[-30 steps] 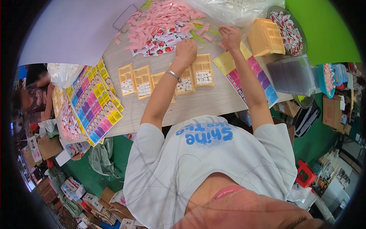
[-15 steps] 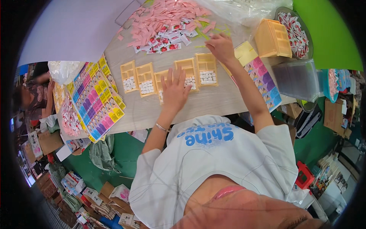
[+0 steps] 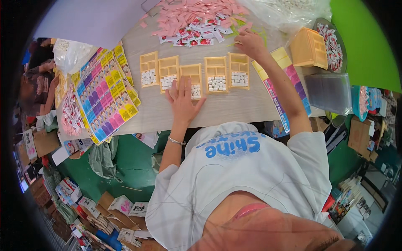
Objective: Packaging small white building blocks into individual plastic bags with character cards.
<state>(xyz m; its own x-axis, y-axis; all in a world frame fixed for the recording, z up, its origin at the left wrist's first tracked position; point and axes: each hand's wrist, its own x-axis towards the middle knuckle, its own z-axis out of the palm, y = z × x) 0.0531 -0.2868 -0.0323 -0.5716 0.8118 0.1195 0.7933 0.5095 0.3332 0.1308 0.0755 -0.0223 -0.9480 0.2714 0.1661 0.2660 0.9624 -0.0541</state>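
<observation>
Several pale yellow compartment trays stand in an uneven row on the table, with small white blocks (image 3: 216, 83) in their lower parts. My left hand (image 3: 182, 103) is open, fingers spread over the lower left part of the middle tray (image 3: 190, 69). My right hand (image 3: 252, 45) reaches past the rightmost tray (image 3: 239, 60) to thin yellow-green strips (image 3: 260, 32). Its fingers are bent together at the strips; what they hold, if anything, is hidden. To its left lie white sachets with red strawberry prints (image 3: 197, 35), against a large heap of pink packets (image 3: 184, 16).
Colourful printed sheets (image 3: 104, 98) overlap at the left, and more printed sheets (image 3: 298, 85) lie under my right forearm. Stacked yellow trays (image 3: 307, 48), a bowl of sachets (image 3: 331, 46) and clear plastic cases (image 3: 328, 92) stand at right. A co-worker (image 3: 42, 81) is at far left.
My left hand has shifted left off the fourth tray, which now shows fully, apart from the middle one. My right hand stays near the strips, with its fingers turned more to the left. The view has shifted.
</observation>
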